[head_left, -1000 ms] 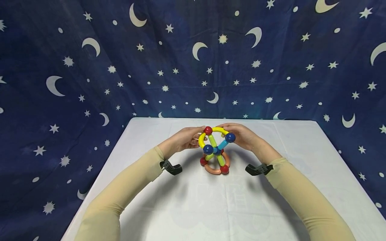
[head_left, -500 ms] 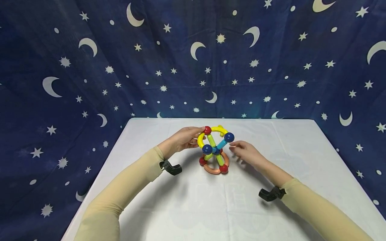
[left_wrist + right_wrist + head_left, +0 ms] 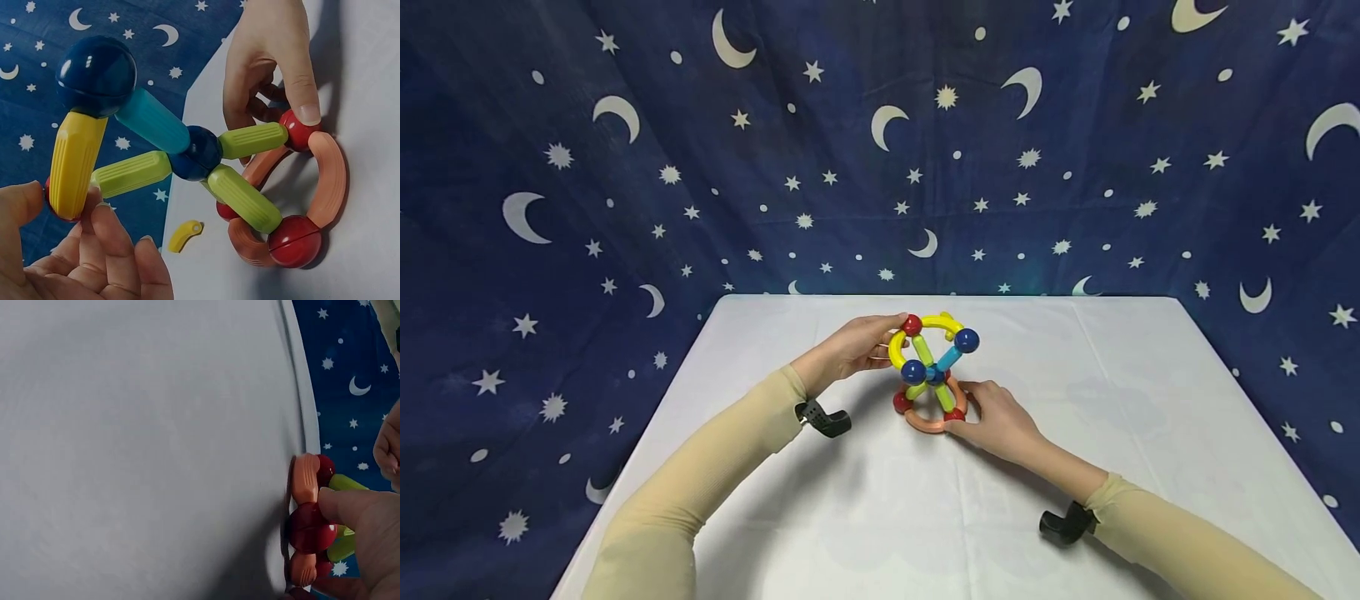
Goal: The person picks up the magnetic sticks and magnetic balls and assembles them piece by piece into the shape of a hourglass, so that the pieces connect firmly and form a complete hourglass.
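Observation:
A magnetic stick-and-ball construction [image 3: 934, 374] stands on the white table, its coral curved sticks [image 3: 329, 178] forming a ring at the base. Green straight sticks [image 3: 250, 140] meet at a central blue ball [image 3: 197, 152]. Up top, yellow curved sticks [image 3: 897, 350] join red and blue balls. My left hand [image 3: 865, 345] pinches the upper red ball [image 3: 912, 325] and the stick end beside it, fingers partly behind. My right hand [image 3: 1002, 423] grips a red ball [image 3: 312, 528] of the base ring, with the thumb on top.
A loose yellow curved stick [image 3: 185, 235] lies on the table behind the construction, mostly hidden in the head view. The white-clothed table [image 3: 820, 533] meets a dark blue curtain [image 3: 850, 167] with moons and stars at its far edge.
My right hand has let go of the upper part, drawn back to the right, then come down to take hold of the base. The left hand keeps its hold.

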`<move>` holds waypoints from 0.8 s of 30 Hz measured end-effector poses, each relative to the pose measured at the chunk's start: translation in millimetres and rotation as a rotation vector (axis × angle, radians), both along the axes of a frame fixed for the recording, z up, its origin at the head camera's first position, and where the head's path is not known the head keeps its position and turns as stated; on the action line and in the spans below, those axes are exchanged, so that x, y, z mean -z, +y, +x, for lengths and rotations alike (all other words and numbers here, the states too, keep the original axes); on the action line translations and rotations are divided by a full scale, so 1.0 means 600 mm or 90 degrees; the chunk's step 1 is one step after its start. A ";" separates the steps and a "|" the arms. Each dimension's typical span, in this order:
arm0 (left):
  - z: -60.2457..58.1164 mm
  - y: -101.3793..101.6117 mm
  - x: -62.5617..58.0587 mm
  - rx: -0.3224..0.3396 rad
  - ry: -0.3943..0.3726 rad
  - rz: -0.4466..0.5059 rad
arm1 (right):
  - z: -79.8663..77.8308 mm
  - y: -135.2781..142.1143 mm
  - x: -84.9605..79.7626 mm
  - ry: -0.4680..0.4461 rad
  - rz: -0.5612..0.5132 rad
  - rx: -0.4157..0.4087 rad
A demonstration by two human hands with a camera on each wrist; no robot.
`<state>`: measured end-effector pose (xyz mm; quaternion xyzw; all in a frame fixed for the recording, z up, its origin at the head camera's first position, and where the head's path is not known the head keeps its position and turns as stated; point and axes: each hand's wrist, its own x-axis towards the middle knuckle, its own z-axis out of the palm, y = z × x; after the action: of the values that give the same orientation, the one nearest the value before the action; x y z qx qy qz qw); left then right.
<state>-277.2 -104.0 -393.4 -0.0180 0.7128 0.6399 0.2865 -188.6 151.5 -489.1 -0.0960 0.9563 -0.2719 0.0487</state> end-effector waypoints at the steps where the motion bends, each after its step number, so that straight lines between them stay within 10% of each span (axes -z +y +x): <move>1: 0.000 -0.001 0.000 0.001 0.000 -0.001 | -0.002 0.000 0.000 -0.003 -0.001 0.000; 17: 0.051 -0.044 0.003 -0.025 -0.059 0.041 | -0.071 0.010 -0.012 -0.081 -0.140 -0.034; 24: 0.069 -0.046 0.002 -0.050 -0.121 0.153 | -0.104 0.014 -0.012 -0.105 -0.155 -0.090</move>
<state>-235.9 -131.3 -394.6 -0.0721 0.5996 0.7264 0.3279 -251.0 159.7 -481.8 -0.1456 0.8998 -0.3888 0.1339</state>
